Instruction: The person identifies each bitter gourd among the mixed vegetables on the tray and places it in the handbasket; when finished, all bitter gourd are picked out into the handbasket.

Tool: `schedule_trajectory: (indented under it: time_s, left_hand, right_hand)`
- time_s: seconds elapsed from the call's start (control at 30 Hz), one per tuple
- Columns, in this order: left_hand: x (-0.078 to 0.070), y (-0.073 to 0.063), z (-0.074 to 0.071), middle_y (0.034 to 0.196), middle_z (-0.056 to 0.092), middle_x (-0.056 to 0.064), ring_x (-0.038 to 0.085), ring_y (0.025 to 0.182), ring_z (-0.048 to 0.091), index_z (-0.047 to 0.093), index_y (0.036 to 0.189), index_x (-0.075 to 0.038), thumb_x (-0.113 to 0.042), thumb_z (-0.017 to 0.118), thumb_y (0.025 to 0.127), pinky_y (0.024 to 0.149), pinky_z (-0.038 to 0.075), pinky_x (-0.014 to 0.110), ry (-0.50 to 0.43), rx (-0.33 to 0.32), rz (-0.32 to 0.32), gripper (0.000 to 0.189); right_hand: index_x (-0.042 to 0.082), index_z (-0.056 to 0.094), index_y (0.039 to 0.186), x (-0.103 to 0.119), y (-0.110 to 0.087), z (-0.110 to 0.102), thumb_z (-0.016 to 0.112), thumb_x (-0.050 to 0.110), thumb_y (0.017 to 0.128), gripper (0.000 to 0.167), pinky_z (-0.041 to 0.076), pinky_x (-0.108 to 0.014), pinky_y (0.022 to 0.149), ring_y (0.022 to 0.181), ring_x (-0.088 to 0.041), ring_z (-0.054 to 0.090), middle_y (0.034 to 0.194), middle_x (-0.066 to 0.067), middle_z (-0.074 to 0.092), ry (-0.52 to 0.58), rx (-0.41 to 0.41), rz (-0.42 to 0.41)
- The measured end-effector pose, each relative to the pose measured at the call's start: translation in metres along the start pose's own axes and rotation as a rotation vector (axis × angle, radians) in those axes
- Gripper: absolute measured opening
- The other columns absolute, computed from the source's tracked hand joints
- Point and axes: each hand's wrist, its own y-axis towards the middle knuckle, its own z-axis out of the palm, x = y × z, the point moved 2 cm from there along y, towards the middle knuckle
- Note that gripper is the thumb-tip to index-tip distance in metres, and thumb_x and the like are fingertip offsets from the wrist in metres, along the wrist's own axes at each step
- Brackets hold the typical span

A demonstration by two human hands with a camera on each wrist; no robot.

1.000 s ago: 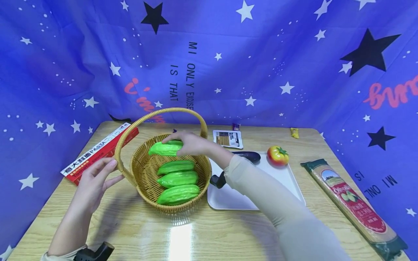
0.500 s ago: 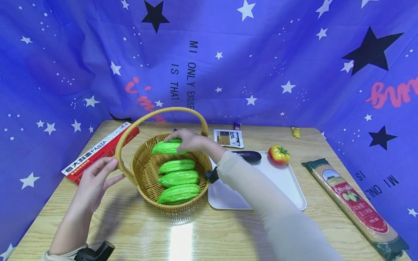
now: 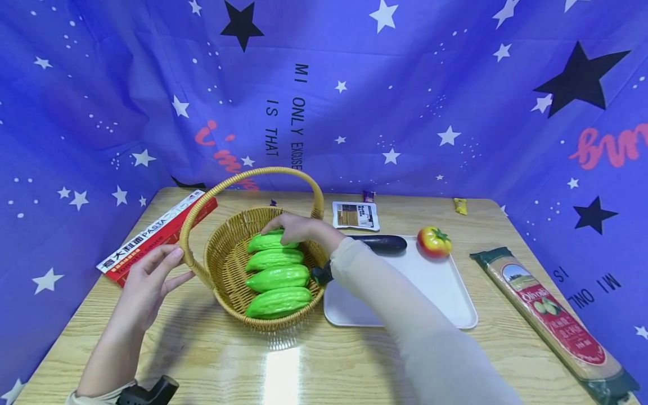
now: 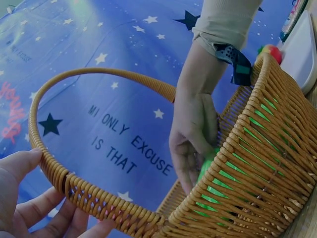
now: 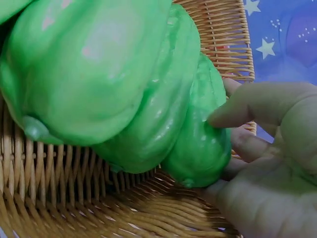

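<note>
A wicker basket (image 3: 225, 278) with a tall arched handle (image 3: 273, 170) stands left of centre in the head view. My left hand (image 3: 147, 284) pinches the handle low on its left side, thumb (image 4: 22, 163) on one face and fingers on the other. Inside the basket, my right hand (image 3: 297, 227) grips the farthest green bitter melon (image 3: 268, 242), thumb on one side and fingers on the other. Several bitter melons lie side by side here, the nearest bitter melon (image 3: 278, 302) close to the front rim. In the right wrist view, the gripped melon (image 5: 203, 144) lies against its neighbour.
Right of the basket is a white tray (image 3: 405, 298) with an eggplant (image 3: 385, 243) and a red-yellow tomato (image 3: 433, 242). A noodle packet (image 3: 557, 320) lies far right, a red pasta box (image 3: 152, 242) left. Behind are a flat pouch (image 3: 355, 216) and a yellow wrapper (image 3: 460, 206).
My right hand has brought the farthest bitter melon slightly nearer and to the right, up against the row of others. The left hand has stayed on the handle.
</note>
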Motion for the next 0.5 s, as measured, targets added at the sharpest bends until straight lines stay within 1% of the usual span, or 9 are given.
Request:
schedule_trajectory:
  time_s: [0.07, 0.13, 0.17, 0.2, 0.23, 0.3, 0.37, 0.5]
  left_hand:
    - [0.0003, -0.0005, 0.0, 0.102, 0.057, -0.007, 0.001, 0.097, 0.056, 0.062, 0.099, -0.016, -0.016, 0.052, 0.097, 0.078, 0.06, 0.022, 0.0, 0.0, -0.001, 0.01]
    - [0.0004, -0.001, 0.0001, 0.103, 0.057, -0.007, 0.001, 0.098, 0.056, 0.061, 0.099, -0.016, -0.015, 0.052, 0.097, 0.078, 0.06, 0.022, -0.001, 0.001, -0.002, 0.01]
    - [0.0004, -0.001, 0.0001, 0.103, 0.057, -0.007, 0.002, 0.098, 0.056, 0.061, 0.099, -0.016, -0.016, 0.052, 0.097, 0.078, 0.06, 0.022, 0.0, 0.001, -0.002, 0.01]
    - [0.0002, -0.0009, 0.0001, 0.103, 0.057, -0.007, 0.001, 0.098, 0.056, 0.061, 0.099, -0.016, -0.016, 0.052, 0.097, 0.078, 0.06, 0.022, 0.001, 0.0, -0.002, 0.01]
    - [0.0, -0.0009, 0.0002, 0.103, 0.057, -0.007, 0.001, 0.098, 0.056, 0.061, 0.099, -0.016, -0.016, 0.052, 0.097, 0.079, 0.06, 0.022, 0.003, -0.001, -0.004, 0.01]
    - [-0.0005, -0.0008, 0.0002, 0.103, 0.057, -0.008, 0.001, 0.097, 0.056, 0.061, 0.1, -0.017, -0.016, 0.052, 0.097, 0.079, 0.06, 0.022, 0.007, -0.002, -0.006, 0.009]
    - [-0.0008, -0.0006, 0.0002, 0.103, 0.057, -0.008, 0.001, 0.097, 0.056, 0.061, 0.1, -0.017, -0.017, 0.052, 0.097, 0.079, 0.06, 0.022, 0.01, -0.005, -0.01, 0.009]
    - [-0.0006, -0.0007, -0.0003, 0.103, 0.057, -0.008, 0.0, 0.097, 0.056, 0.061, 0.1, -0.017, -0.017, 0.053, 0.097, 0.079, 0.06, 0.022, 0.009, -0.008, -0.015, 0.009]
  right_hand:
    - [0.017, 0.05, 0.135, -0.0005, 0.0011, 0.0012, 0.041, -0.019, 0.08, 0.067, 0.041, -0.026, 0.057, 0.135, -0.023, 0.037, 0.149, -0.004, 0.039, -0.018, 0.015, 0.002]
    - [0.018, 0.05, 0.136, -0.0006, 0.0022, 0.0023, 0.038, -0.02, 0.079, 0.069, 0.047, -0.025, 0.07, 0.14, -0.022, 0.031, 0.149, -0.003, 0.039, -0.062, 0.021, 0.0]
    - [0.019, 0.049, 0.136, -0.0006, 0.003, 0.0029, 0.036, -0.021, 0.079, 0.07, 0.05, -0.025, 0.079, 0.142, -0.022, 0.029, 0.149, -0.003, 0.039, -0.083, 0.022, -0.002]
    - [0.019, 0.049, 0.136, -0.0003, 0.0035, 0.0034, 0.035, -0.021, 0.079, 0.071, 0.05, -0.027, 0.089, 0.142, -0.022, 0.029, 0.149, -0.003, 0.039, -0.101, 0.023, -0.004]
    - [0.019, 0.049, 0.136, 0.0005, 0.0038, 0.0039, 0.034, -0.021, 0.079, 0.072, 0.047, -0.028, 0.099, 0.142, -0.022, 0.029, 0.149, -0.002, 0.039, -0.12, 0.025, -0.006]
    - [0.019, 0.049, 0.136, 0.0017, 0.0042, 0.0043, 0.031, -0.022, 0.079, 0.073, 0.039, -0.032, 0.112, 0.142, -0.022, 0.029, 0.149, -0.002, 0.04, -0.146, 0.025, -0.009]
    - [0.018, 0.049, 0.136, 0.0027, 0.0043, 0.0045, 0.03, -0.023, 0.079, 0.072, 0.035, -0.036, 0.116, 0.141, -0.022, 0.03, 0.148, -0.002, 0.04, -0.155, 0.021, -0.012]
    - [0.017, 0.049, 0.136, 0.0036, 0.0042, 0.0048, 0.031, -0.023, 0.08, 0.071, 0.034, -0.037, 0.117, 0.141, -0.022, 0.031, 0.148, -0.003, 0.042, -0.155, 0.012, -0.018]
